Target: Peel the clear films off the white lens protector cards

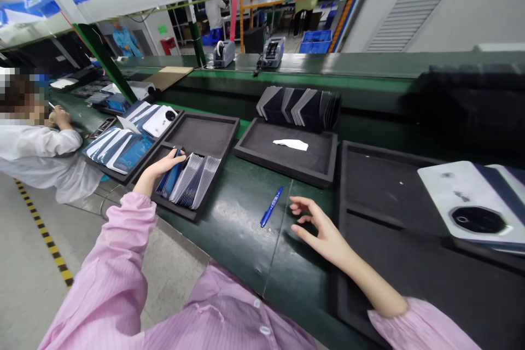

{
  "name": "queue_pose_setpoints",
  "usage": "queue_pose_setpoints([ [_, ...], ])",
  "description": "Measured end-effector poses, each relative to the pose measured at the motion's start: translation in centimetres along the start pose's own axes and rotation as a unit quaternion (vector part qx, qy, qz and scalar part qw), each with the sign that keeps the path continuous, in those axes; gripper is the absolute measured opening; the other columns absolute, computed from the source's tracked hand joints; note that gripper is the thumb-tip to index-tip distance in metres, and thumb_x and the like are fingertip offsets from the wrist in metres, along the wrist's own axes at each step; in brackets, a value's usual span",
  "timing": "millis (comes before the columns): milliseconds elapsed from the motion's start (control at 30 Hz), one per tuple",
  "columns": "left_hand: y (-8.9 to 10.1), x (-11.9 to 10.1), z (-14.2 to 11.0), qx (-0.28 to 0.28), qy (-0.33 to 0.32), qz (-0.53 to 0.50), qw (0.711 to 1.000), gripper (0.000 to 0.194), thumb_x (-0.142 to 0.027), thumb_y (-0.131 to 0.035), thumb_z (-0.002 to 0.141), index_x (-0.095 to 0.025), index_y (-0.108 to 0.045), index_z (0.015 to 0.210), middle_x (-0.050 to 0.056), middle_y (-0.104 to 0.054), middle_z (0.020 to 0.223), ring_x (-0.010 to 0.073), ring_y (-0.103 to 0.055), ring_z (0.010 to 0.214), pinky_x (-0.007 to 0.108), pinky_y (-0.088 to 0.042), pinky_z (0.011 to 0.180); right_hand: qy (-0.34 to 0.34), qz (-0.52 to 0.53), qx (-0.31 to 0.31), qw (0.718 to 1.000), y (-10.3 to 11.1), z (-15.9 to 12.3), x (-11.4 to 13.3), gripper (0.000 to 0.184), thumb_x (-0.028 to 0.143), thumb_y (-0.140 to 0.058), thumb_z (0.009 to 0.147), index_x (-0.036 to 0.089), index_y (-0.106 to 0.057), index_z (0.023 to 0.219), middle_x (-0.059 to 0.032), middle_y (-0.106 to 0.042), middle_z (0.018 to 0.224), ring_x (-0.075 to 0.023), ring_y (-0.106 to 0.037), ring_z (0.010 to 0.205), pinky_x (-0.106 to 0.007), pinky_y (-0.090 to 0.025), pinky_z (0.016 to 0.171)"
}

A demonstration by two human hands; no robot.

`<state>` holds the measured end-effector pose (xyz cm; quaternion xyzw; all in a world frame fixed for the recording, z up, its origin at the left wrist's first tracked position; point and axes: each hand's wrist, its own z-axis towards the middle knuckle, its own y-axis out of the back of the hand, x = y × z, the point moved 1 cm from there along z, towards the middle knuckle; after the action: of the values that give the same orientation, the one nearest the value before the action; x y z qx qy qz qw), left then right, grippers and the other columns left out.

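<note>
Left of the pen (271,208), in a black tray (200,134), a blue panel (168,181) is clamped near its top by the left hand (161,166), presumably steadied beside packed panels (196,180); right hand (320,231), grip apart.

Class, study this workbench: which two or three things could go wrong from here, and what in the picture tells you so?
The left hand is at tightly packed panels in a tray; their faces might scrape together.

The blue pen lies loose on the bench near the right hand, which might knock it away.

At far right, white panels overlap, so one could slide or get scratched.
</note>
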<state>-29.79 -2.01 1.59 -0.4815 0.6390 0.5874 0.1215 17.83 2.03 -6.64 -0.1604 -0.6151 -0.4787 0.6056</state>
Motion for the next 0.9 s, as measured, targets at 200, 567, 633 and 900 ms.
queue_pose_setpoints([
  [200,0.5,0.4,-0.1,0.014,0.033,-0.006,0.999,0.047,-0.039,-0.066,0.067,-0.021,-0.061,0.11,0.001,-0.071,0.091,0.0261,-0.068,0.089,0.038,-0.058,0.08,0.003,-0.001,-0.001,1.0,0.0,0.0,0.2,0.045,0.033,-0.062,0.086,0.027,-0.051,0.129,-0.0104,-0.061,0.114,-0.0253,-0.063,0.1,-0.04,-0.059,0.078],
  [567,1.8,1.8,-0.6,-0.027,0.058,0.119,0.991,0.036,-0.038,-0.064,0.094,-0.016,-0.062,0.122,0.008,-0.064,0.123,0.0251,-0.065,0.105,0.043,-0.058,0.087,0.015,-0.017,-0.002,1.0,-0.1,-0.1,0.2,0.044,0.035,-0.062,0.087,0.029,-0.051,0.129,-0.0098,-0.061,0.113,-0.0257,-0.063,0.099,-0.04,-0.059,0.078],
  [633,2.0,2.0,-0.5,-0.051,0.045,0.123,0.99,0.036,-0.038,-0.064,0.094,-0.016,-0.062,0.123,0.009,-0.064,0.124,0.0248,-0.065,0.106,0.044,-0.057,0.089,0.019,-0.022,-0.004,1.0,0.0,-0.2,0.1,0.044,0.037,-0.062,0.088,0.029,-0.051,0.129,-0.0095,-0.062,0.112,-0.0256,-0.064,0.098,-0.04,-0.06,0.078],
  [900,3.8,0.6,-1.5,-0.136,-0.045,0.122,0.982,0.037,-0.024,-0.071,0.073,-0.016,-0.067,0.109,0.01,-0.07,0.114,0.0333,-0.061,0.115,0.044,-0.044,0.107,0.018,-0.027,0.002,0.999,0.0,-0.2,-0.6,0.044,0.043,-0.062,0.089,0.029,-0.052,0.129,-0.0101,-0.062,0.112,-0.0259,-0.065,0.097,-0.04,-0.06,0.078],
])
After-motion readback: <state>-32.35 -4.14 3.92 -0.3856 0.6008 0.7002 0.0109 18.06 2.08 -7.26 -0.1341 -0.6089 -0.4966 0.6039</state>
